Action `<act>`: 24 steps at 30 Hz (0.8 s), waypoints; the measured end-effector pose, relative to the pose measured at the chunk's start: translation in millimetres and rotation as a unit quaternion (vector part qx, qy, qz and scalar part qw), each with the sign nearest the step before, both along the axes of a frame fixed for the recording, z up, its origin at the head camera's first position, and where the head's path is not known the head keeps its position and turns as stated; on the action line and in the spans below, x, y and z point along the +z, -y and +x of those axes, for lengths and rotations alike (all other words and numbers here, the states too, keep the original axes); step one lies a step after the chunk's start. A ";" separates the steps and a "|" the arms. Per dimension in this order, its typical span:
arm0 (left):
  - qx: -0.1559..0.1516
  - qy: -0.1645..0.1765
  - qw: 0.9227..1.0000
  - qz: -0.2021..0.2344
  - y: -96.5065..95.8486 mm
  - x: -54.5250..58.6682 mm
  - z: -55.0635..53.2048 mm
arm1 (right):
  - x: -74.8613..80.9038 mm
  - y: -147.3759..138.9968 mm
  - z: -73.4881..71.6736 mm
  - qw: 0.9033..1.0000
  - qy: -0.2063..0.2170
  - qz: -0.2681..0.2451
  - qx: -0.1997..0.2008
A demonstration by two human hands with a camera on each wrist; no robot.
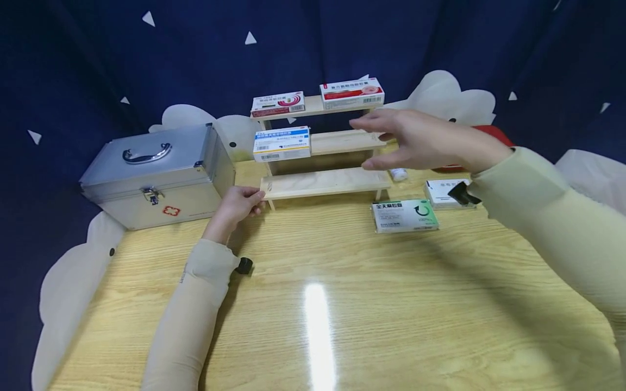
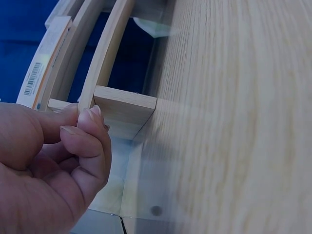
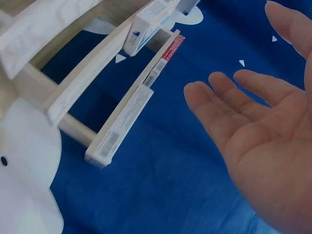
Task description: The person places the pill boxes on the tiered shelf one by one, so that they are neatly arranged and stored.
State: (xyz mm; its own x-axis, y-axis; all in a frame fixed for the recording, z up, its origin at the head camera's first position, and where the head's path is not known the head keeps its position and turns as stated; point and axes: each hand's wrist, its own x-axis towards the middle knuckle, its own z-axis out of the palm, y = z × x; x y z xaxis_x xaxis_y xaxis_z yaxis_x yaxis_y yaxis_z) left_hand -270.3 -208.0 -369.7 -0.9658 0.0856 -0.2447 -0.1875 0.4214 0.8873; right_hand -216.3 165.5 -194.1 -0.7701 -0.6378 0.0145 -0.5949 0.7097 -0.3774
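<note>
The left hand (image 1: pixel 240 206) pinches the wooden rack (image 1: pixel 323 183) at its 8 o'clock corner; the right hand (image 1: pixel 415 138) is spread in the air.
The rack stands on the counter (image 1: pixel 274 304), towards 12 o'clock in the head view, with the empty right hand by its 3 o'clock side. A hard tug could skew or tip it, since only one end is gripped, and the seemingly loose red-and-white carton (image 1: pixel 352 93) up top might slide off. A careless sweep of the right hand towards 10 o'clock could also knock that carton.
</note>
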 end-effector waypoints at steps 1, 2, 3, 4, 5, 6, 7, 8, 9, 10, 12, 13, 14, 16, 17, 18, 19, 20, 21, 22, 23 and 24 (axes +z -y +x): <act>0.000 0.000 1.000 0.002 0.1 0.1 -0.2 | -1.9 -5.0 3.5 1.000 -0.005 -0.001 -0.002; 0.000 0.001 1.000 0.003 0.1 0.0 -0.4 | -4.2 -9.8 6.7 1.000 -0.012 -0.001 -0.003; 0.000 0.002 1.000 0.003 0.2 -0.1 -0.7 | -6.6 -14.8 9.6 1.000 -0.015 -0.002 -0.004; 0.000 0.002 1.000 0.003 0.2 -0.1 -0.6 | -9.3 -19.6 12.0 1.000 -0.018 -0.002 -0.006; 0.000 0.003 1.000 0.003 0.1 -0.1 -0.6 | -12.2 -24.4 14.2 1.000 -0.015 0.002 -0.013; 0.000 0.004 1.000 0.003 0.1 0.0 -0.6 | -15.5 -29.1 15.6 1.000 -0.010 0.004 -0.020; 0.001 0.004 1.000 0.003 0.2 0.1 -0.5 | -18.6 -33.8 16.8 1.000 -0.005 0.007 -0.028; 0.002 0.004 1.000 0.001 0.2 0.1 -0.4 | -21.9 -38.4 17.6 0.999 0.004 0.009 -0.035; 0.003 0.004 1.000 0.001 0.3 0.1 -0.4 | -25.8 -43.3 17.5 0.999 0.010 0.011 -0.041; 0.003 0.004 1.000 0.000 0.3 0.0 -0.4 | -30.0 -48.0 17.1 0.999 0.018 0.013 -0.047; 0.004 0.005 1.000 -0.002 0.4 -0.3 -0.6 | -39.2 -57.5 16.0 0.998 0.033 0.013 -0.055; 0.004 0.006 1.000 -0.003 0.4 -0.6 -0.6 | -44.1 -62.2 15.5 0.997 0.039 0.012 -0.059; 0.004 0.007 1.000 -0.004 0.5 -0.6 -0.5 | -49.6 -66.9 14.8 0.997 0.045 0.012 -0.063; 0.003 0.008 1.000 -0.005 0.6 -0.8 -0.5 | -61.2 -75.5 13.3 0.996 0.055 0.008 -0.070; 0.003 0.008 1.000 -0.004 0.7 -0.8 -0.3 | -67.2 -79.4 12.4 0.996 0.057 0.006 -0.073; 0.002 0.008 1.000 -0.005 0.7 -1.0 -0.2 | -72.8 -82.9 11.6 0.995 0.059 0.002 -0.075; 0.002 0.008 1.000 -0.005 0.8 -1.0 -0.1 | -78.3 -86.1 11.0 0.995 0.060 0.001 -0.079; 0.001 0.008 1.000 -0.004 0.8 -1.1 0.0 | -84.2 -89.2 9.8 0.995 0.058 0.001 -0.081; 0.001 0.007 1.000 -0.005 0.7 -1.2 0.0 | -89.9 -92.2 8.8 0.995 0.057 0.001 -0.085; 0.001 0.007 1.000 -0.004 0.5 -1.3 0.2 | -95.7 -95.0 7.6 0.995 0.052 0.003 -0.086; 0.001 0.007 1.000 -0.004 0.2 -1.4 0.2 | -101.1 -97.8 6.5 0.995 0.047 0.009 -0.088; 0.000 0.007 1.000 -0.004 -0.1 -1.5 0.3 | -106.1 -100.2 5.6 0.995 0.042 0.015 -0.089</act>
State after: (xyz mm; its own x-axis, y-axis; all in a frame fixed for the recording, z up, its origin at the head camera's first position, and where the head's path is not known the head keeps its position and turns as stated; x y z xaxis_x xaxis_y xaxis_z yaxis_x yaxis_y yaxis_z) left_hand -270.0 -208.0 -371.3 -0.9624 0.0827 -0.2586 -0.2000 0.4282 0.8813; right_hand -210.7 265.7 -300.3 -0.8686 -0.4902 -0.0721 -0.4255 0.8125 -0.3985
